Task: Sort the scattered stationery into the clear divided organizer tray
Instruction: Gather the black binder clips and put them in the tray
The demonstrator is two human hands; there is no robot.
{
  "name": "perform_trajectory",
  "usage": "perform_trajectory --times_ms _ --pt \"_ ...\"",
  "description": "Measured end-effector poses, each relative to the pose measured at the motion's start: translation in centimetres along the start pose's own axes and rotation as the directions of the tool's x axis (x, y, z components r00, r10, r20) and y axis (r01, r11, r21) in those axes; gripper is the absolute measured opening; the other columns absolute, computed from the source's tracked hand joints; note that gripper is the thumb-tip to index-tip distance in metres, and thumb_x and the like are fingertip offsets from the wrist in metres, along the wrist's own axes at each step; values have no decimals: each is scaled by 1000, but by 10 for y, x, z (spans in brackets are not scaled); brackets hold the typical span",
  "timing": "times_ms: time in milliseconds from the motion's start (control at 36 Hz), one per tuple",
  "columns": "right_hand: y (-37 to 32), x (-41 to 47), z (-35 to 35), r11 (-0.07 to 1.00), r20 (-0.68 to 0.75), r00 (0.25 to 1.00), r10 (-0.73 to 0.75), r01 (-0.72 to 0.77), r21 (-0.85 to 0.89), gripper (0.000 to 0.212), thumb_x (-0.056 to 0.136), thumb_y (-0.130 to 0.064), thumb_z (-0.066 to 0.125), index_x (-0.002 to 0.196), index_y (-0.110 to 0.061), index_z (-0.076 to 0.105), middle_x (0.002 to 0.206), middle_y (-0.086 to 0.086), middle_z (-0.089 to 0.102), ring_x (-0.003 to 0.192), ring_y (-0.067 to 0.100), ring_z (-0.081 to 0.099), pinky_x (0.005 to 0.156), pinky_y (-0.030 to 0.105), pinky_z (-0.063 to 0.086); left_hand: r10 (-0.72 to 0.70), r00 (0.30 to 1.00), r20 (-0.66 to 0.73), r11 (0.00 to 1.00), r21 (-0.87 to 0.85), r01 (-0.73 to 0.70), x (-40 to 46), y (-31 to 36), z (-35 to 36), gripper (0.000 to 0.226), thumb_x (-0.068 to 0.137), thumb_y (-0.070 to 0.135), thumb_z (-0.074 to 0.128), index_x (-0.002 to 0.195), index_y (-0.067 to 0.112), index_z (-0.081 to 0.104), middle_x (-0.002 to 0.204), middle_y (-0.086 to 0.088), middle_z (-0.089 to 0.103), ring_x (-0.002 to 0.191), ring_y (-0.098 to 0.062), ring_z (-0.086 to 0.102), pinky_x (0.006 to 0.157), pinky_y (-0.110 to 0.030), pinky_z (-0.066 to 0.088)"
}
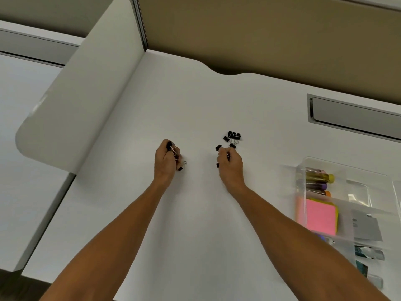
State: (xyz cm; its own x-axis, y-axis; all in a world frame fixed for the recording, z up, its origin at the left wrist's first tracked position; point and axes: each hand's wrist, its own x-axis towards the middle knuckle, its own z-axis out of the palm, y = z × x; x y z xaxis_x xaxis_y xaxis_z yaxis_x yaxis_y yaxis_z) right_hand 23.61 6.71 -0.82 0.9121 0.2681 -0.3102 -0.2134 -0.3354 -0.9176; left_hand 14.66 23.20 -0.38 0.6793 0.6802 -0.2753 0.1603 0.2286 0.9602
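Note:
Small black binder clips [232, 137] lie in a loose cluster on the white desk, just beyond my right hand. My left hand [166, 160] is curled shut around several black binder clips, some poking out by the fingers. My right hand [230, 162] is closed on binder clips too, with one black clip at its fingertips and one under the palm edge. The clear divided organizer tray [366, 185] sits at the right. It holds highlighters [319, 181] in a far compartment and pink sticky notes [319, 216] nearer me.
A white curved partition panel [82, 101] rises along the desk's left side. A grey recessed cable slot [355, 114] is set in the desk at the far right. Other small items lie in the tray's near compartments [368, 253].

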Motion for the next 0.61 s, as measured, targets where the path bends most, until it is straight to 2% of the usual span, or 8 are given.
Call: perform_trajectory --times_ms 83,139,194,278,417,500,556,611 --pt "-4 -7 2 956 139 983 124 -156 250 24 98 -31 54 82 -14 53 64 -4 45 47 10 30 41 23 25 -124 992 35 987 -97 126 -6 3 6 37 74 -9 24 73 20 48 70 -3 56 59 -19 51 46 -26 38" --pt "-8 -11 5 932 222 965 139 -204 301 23 98 -28 54 78 -17 51 62 -4 43 47 10 26 41 23 21 -184 980 72 966 -170 194 -10 4 12 42 73 -15 25 75 15 54 71 -5 60 64 -21 57 49 -27 44" --pt "-11 -16 9 930 291 947 135 -223 292 26 96 -28 55 72 -20 49 61 -4 42 47 10 25 41 23 20 -219 968 122 945 -222 242 -16 5 19 46 70 -19 25 79 11 59 75 -7 64 69 -20 64 57 -27 53" --pt "-18 -23 13 941 355 926 131 -229 248 23 97 -28 54 77 -16 53 60 -4 47 46 9 27 40 22 23 -255 951 173 914 -278 296 -24 10 30 47 69 -20 28 87 6 64 80 -7 68 74 -18 68 69 -29 58" --pt "-25 -31 11 965 366 925 100 -180 191 29 99 -35 55 81 -13 57 61 -2 47 45 8 31 40 21 25 -264 943 205 879 -351 323 -35 16 38 23 86 3 48 86 3 71 81 -8 67 74 -19 62 65 -26 54" --pt "-27 -37 5 978 394 915 86 -153 142 35 97 -44 57 79 -14 63 59 -5 53 44 7 34 41 21 27 -305 930 206 904 -244 351 -40 14 38 22 93 24 61 83 6 71 74 -4 66 69 -15 63 66 -26 54" --pt "-28 -41 2 979 397 912 105 -166 122 36 96 -46 57 75 -19 65 59 -6 56 45 6 36 41 21 28 -340 921 190 910 -179 373 -44 13 38 24 94 24 62 79 7 70 71 -4 64 61 -13 59 63 -27 50" --pt "-30 -45 -1 966 395 908 140 -212 146 34 96 -44 58 75 -19 66 61 -4 52 47 8 34 41 21 26 -407 898 168 877 -204 435 -48 13 38 23 95 21 60 81 5 68 70 -4 61 54 -11 52 58 -24 47"
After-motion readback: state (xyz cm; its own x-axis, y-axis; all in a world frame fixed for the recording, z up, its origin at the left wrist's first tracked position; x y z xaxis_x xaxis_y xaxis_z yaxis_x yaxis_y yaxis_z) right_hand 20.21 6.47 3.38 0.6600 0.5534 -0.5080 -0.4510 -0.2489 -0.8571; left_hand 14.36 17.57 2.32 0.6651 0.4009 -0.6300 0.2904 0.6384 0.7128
